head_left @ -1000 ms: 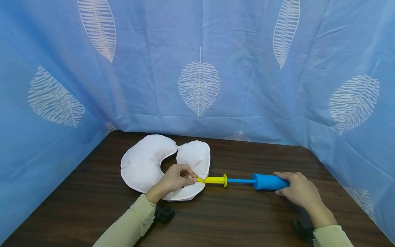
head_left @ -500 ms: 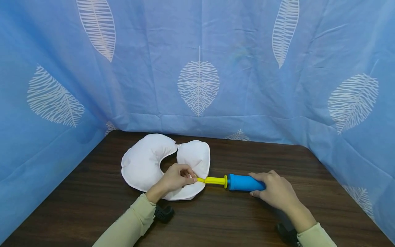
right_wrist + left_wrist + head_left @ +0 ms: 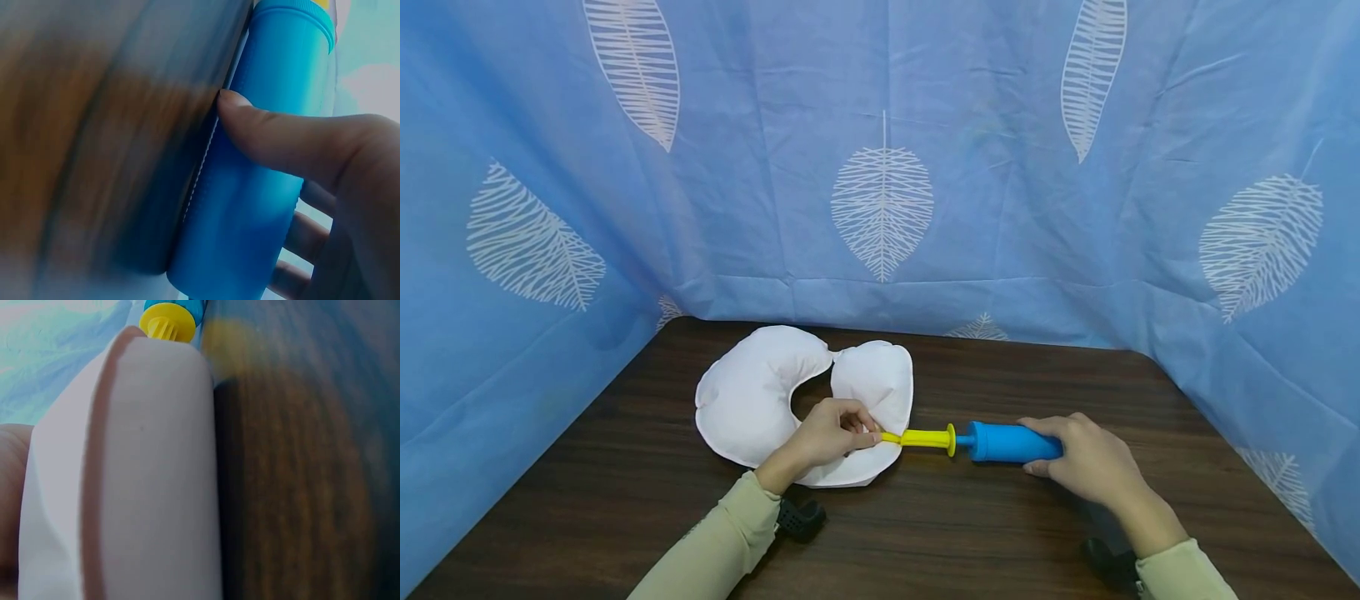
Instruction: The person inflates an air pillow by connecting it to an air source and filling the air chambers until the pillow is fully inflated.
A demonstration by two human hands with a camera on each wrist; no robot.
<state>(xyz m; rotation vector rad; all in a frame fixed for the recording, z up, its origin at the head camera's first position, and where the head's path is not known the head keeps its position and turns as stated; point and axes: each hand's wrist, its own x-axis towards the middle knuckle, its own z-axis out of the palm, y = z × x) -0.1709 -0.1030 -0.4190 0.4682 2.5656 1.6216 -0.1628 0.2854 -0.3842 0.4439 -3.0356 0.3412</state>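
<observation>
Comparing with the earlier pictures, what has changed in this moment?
The right hand, gripping the blue barrel, first slid left to the yellow end, hiding the rod; now it is slightly back to the right, and a short piece of rod shows. Neither hand let go. The left hand, pillow and yellow end stayed practically as they were.
</observation>
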